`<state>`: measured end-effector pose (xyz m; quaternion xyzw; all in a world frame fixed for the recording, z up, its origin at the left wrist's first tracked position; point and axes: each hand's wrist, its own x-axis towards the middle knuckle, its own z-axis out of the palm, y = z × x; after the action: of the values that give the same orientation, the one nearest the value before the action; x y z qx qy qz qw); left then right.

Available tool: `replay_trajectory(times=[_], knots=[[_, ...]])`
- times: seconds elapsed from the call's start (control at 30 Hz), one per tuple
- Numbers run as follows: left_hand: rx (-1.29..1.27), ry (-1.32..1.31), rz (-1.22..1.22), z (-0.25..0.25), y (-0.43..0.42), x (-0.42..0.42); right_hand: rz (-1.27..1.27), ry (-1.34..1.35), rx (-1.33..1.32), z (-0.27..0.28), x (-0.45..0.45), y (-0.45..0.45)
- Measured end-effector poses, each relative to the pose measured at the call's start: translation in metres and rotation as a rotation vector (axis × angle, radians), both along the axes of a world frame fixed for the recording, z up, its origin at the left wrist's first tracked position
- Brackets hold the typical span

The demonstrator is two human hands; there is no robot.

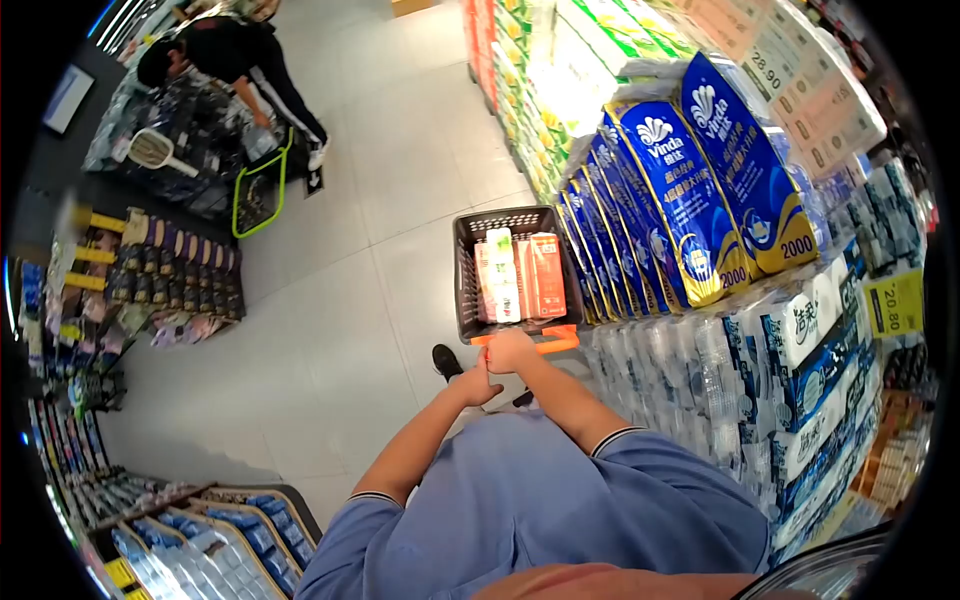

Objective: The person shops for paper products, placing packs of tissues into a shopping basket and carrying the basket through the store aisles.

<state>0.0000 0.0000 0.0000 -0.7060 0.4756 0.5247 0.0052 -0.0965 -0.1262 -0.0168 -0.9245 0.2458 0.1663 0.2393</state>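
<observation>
My right hand point(511, 350) is wrapped round the orange handle point(558, 342) of a dark shopping basket point(467, 262). Just below and to the left, my left hand point(474, 383) meets the right one, its fingers bent together. What those fingers hold, if anything, is hidden. Inside the basket lie a white-and-green pack point(501, 275) and an orange-red pack point(545, 275), side by side. The basket is in front of me, close to the shelf goods on the right.
Blue Vinda tissue packs point(665, 190) stand on stacked wrapped paper rolls point(800, 400) along the right. A person in dark clothes point(235, 60) bends over goods at the far left, beside a green-rimmed basket point(240, 205). Tiled floor point(370, 300) runs between the displays.
</observation>
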Motion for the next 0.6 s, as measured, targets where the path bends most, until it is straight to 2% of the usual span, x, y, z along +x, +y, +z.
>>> replay_trajectory(times=[0.07, 0.1, 0.17, 0.23, 0.37, 0.6], knots=[[-0.025, 0.087, -0.028, 0.018, -0.001, 0.007, 0.039, -0.05, 0.021, -0.001, -0.002, 0.002], [-0.135, 0.178, -0.066, 0.002, -0.061, 0.015, 0.006, 0.044, -0.088, 0.003, -0.001, -0.061], [-0.11, 0.255, -0.111, 0.011, -0.05, 0.042, 0.024, -0.051, -0.057, 0.019, 0.01, -0.046], [-0.116, 0.204, -0.23, -0.02, -0.053, 0.071, 0.014, -0.121, -0.103, 0.013, 0.021, -0.053], [-0.019, 0.212, -0.394, 0.011, -0.091, 0.113, -0.115, -0.121, -0.098, 0.025, 0.028, -0.068], [0.041, 0.056, -0.558, -0.02, -0.123, 0.167, -0.195, -0.209, -0.057, 0.012, 0.044, -0.096]])
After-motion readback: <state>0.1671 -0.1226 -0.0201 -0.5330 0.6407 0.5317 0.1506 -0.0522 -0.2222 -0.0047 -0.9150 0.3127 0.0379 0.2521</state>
